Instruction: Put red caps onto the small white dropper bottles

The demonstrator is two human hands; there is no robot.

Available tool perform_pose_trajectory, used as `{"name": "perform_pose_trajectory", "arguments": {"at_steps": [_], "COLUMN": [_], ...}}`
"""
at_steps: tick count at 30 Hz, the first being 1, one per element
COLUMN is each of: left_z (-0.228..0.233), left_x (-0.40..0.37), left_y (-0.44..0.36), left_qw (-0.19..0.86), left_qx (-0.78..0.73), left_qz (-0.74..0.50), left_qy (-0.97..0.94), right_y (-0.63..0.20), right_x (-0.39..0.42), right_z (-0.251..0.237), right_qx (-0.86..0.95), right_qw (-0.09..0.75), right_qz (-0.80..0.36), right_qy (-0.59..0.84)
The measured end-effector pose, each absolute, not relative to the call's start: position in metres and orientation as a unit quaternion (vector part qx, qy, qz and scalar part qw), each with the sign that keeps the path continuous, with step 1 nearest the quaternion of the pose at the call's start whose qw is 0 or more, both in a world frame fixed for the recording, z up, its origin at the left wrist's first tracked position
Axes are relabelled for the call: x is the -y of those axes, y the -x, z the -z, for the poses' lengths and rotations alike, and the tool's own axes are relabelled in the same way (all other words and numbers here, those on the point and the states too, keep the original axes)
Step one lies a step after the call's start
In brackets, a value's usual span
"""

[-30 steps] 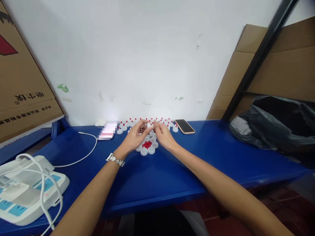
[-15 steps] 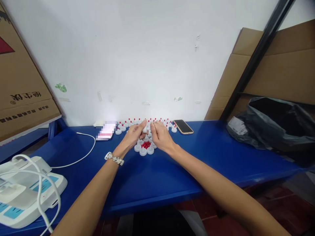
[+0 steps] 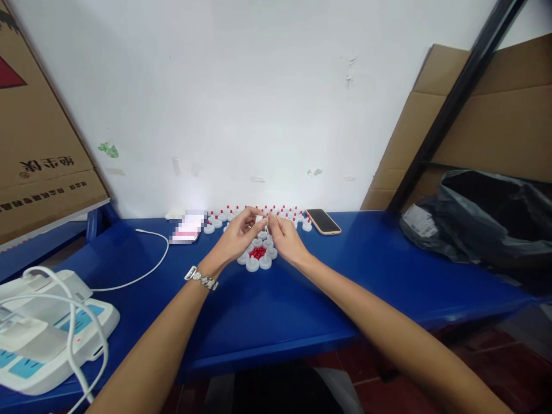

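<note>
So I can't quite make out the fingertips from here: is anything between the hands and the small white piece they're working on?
Nothing visible. The left hand and right hand meet fingertip to fingertip on the small white piece, held above the loose white caps and the pile of red bits on the blue table.

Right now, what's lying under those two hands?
Under the hands lie white caps ringed around small red pieces on the blue table. Some caps are hidden behind the fingers.

A small white cap (image 3: pixel 260 219), seemingly round, is pinched between both hands' fingers (image 3: pixel 252 217) above the table.
</note>
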State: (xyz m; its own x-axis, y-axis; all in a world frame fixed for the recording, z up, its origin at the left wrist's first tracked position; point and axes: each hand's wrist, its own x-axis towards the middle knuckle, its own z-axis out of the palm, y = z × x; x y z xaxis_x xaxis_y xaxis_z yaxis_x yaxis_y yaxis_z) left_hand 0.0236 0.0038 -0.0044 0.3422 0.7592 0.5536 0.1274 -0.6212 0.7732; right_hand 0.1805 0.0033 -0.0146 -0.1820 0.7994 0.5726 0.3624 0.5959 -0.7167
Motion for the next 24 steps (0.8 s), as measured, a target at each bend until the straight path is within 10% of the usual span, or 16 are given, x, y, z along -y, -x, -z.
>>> {"name": "perform_pose_trajectory", "arguments": {"at_steps": [13,24], "left_z": [0.010,0.015], "left_x": [-0.016,-0.011], "left_y": [-0.006,-0.022], "left_qw": [0.281,0.265], "left_qx": [-0.351,-0.373], "left_qz": [-0.479,-0.479], "left_qy": [-0.754,-0.749], "right_y": [-0.192,-0.206], "right_x": [-0.012,-0.027], "right_z": [0.022,0.013], "right_qx": [0.860,0.701], "right_qw": [0.345,0.523], "right_qz": [-0.097,-0.373], "right_qy": [0.363,0.309]}}
